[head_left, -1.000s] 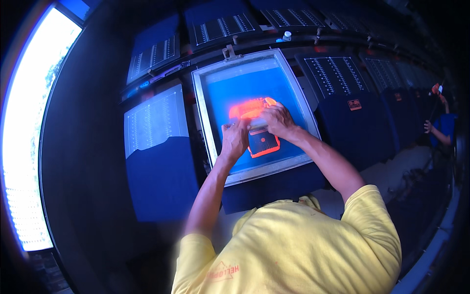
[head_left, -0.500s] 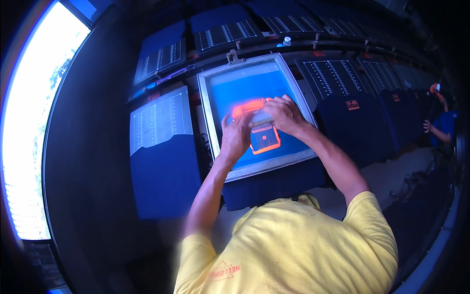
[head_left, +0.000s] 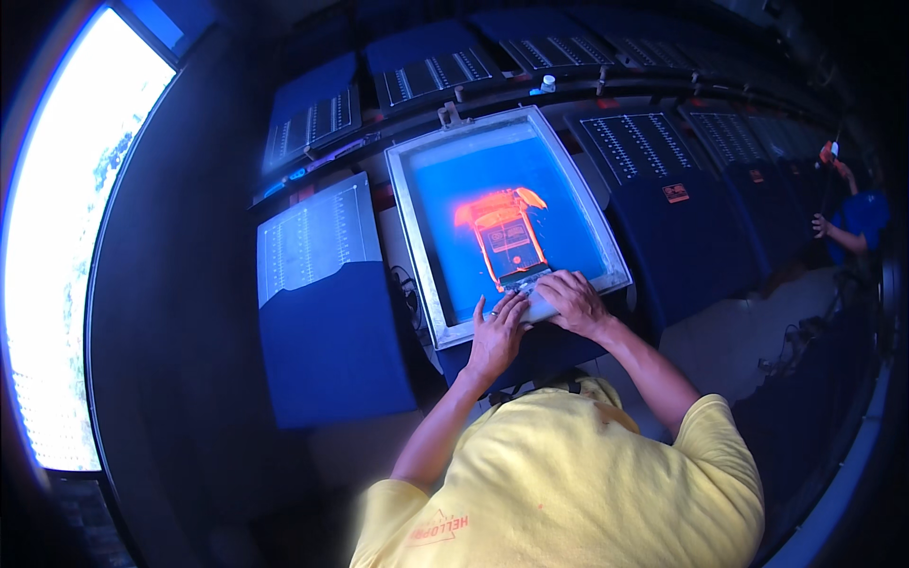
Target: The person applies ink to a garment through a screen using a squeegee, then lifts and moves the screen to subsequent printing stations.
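A silk screen with a pale frame lies in front of me, its blue mesh inside. Bright orange ink is heaped across the middle of the mesh, over a dark rectangular design edged in orange. Near the frame's front bar, a squeegee rests on the mesh, largely covered by fingers. My left hand grips its left part. Around its right part my right hand is closed. Dark cloth shows under the screen's near edge.
On the left, a dark blue shirt lies over a printed board. More boards with shirts line the right and the far row. A small white-capped bottle stands on the rail behind. A co-worker is at the far right.
Both hands have drawn the squeegee toward me, from mid-screen to the front part of the mesh. The orange ink and the design below it are now uncovered.
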`<state>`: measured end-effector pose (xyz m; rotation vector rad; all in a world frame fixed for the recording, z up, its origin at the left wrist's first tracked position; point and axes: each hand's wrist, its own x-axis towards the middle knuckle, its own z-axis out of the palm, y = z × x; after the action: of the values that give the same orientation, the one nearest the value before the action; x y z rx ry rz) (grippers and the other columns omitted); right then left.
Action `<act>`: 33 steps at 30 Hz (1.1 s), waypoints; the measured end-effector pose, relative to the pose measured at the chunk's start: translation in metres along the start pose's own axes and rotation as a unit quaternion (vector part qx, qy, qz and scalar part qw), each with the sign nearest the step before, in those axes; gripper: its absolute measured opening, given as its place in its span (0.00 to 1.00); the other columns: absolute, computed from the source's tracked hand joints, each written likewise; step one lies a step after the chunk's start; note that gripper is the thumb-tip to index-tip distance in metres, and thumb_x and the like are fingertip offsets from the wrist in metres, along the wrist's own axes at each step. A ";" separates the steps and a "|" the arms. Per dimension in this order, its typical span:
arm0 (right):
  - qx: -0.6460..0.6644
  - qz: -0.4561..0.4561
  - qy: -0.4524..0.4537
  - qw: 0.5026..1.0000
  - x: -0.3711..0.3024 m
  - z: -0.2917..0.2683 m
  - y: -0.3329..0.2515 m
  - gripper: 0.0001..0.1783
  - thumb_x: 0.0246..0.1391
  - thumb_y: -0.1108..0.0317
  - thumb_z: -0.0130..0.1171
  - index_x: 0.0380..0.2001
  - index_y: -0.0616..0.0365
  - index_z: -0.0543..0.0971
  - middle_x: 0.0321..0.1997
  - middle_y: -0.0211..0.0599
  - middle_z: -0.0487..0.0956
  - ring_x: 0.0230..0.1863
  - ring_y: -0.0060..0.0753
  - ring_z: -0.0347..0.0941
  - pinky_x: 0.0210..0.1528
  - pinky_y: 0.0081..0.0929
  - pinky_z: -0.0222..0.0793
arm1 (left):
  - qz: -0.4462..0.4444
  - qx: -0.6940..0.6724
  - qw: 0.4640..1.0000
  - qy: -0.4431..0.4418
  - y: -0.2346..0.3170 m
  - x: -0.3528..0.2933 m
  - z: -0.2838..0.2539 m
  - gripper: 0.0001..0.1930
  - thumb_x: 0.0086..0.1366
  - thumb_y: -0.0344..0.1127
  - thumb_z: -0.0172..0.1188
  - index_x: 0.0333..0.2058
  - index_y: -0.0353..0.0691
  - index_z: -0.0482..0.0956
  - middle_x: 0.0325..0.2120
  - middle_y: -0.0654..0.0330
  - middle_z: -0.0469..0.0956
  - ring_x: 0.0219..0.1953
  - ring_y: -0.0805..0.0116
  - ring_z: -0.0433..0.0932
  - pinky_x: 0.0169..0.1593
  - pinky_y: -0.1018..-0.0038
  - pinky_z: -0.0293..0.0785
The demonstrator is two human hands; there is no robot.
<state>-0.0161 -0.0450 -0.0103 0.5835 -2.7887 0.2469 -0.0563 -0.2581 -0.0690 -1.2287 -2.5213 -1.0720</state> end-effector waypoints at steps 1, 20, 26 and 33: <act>0.001 0.001 -0.008 1.000 -0.005 0.002 -0.007 0.29 0.41 0.63 0.72 0.48 0.57 0.76 0.50 0.36 0.77 0.55 0.40 0.70 0.55 0.39 0.65 | 0.005 -0.004 1.000 0.001 -0.002 -0.009 0.001 0.23 0.64 0.37 0.61 0.58 0.47 0.72 0.60 0.62 0.73 0.66 0.65 0.67 0.69 0.45 0.47; 0.031 0.401 0.119 0.908 -0.035 -0.012 0.098 0.26 0.57 0.55 0.61 0.52 0.64 0.76 0.51 0.52 0.78 0.53 0.53 0.74 0.56 0.43 0.69 | -0.293 -0.069 0.942 0.148 -0.075 -0.047 -0.065 0.35 0.67 0.39 0.59 0.65 0.24 0.56 0.65 0.36 0.60 0.69 0.43 0.58 0.71 0.58 0.54; 0.127 0.437 0.123 0.882 -0.019 -0.018 0.147 0.27 0.52 0.57 0.66 0.50 0.65 0.78 0.49 0.53 0.80 0.52 0.51 0.76 0.55 0.41 0.70 | -0.375 -0.115 0.912 0.120 -0.070 0.000 -0.059 0.39 0.62 0.39 0.64 0.65 0.23 0.58 0.56 0.34 0.72 0.59 0.45 0.74 0.62 0.63 0.69; 0.099 0.450 0.156 0.874 -0.006 0.007 0.207 0.26 0.50 0.59 0.67 0.49 0.65 0.79 0.49 0.52 0.80 0.52 0.50 0.76 0.55 0.40 0.71 | -0.362 -0.111 0.913 0.151 -0.083 0.047 -0.035 0.35 0.59 0.35 0.67 0.62 0.26 0.65 0.43 0.37 0.81 0.45 0.47 0.83 0.49 0.63 0.76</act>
<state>-0.0985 0.1428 -0.0409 -0.7147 -2.5070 0.7345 -0.1541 -0.2855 -0.0695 -0.0742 -2.6833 -1.5714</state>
